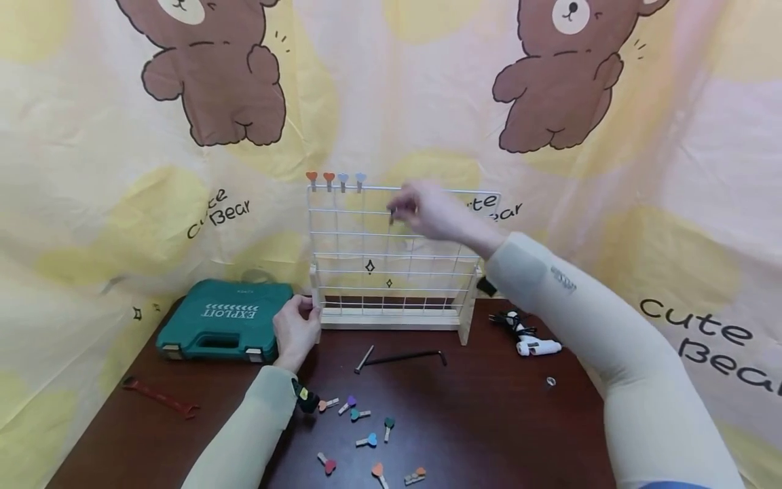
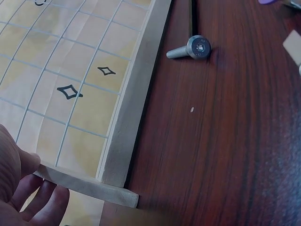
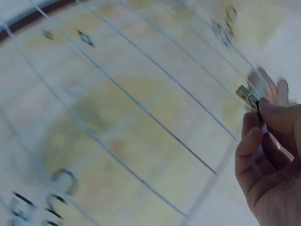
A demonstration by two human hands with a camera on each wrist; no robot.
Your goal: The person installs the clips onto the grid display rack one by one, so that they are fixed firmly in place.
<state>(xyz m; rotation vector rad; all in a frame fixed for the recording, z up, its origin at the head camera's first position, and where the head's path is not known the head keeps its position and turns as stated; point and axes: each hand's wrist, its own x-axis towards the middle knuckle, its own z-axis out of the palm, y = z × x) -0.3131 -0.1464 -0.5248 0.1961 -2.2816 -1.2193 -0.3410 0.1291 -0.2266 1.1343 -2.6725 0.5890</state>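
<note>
A white wire grid [image 1: 391, 256] stands upright in a wooden stand [image 1: 391, 322]. Thumb and fingers of my left hand [image 1: 296, 331] grip the stand's left wooden post [image 2: 84, 182]. Up near the grid's top wires, my right hand [image 1: 430, 210] pinches a small wooden clothespin [image 3: 248, 97] between thumb and fingers; its bare wooden end points out, and the colour of its other end is hidden. Two orange heart clothespins [image 1: 312, 178] and two pale blue ones [image 1: 343, 179] sit side by side on the top wire, at the left.
Several heart clothespins [image 1: 367, 441] lie scattered on the dark table [image 1: 489, 421]. A black L-shaped bar [image 1: 406, 357] and a metal bolt-like piece [image 2: 199, 47] lie before the stand. A green case [image 1: 227, 319] and red wrench [image 1: 160, 397] are left; a white glue gun [image 1: 537, 347] is right.
</note>
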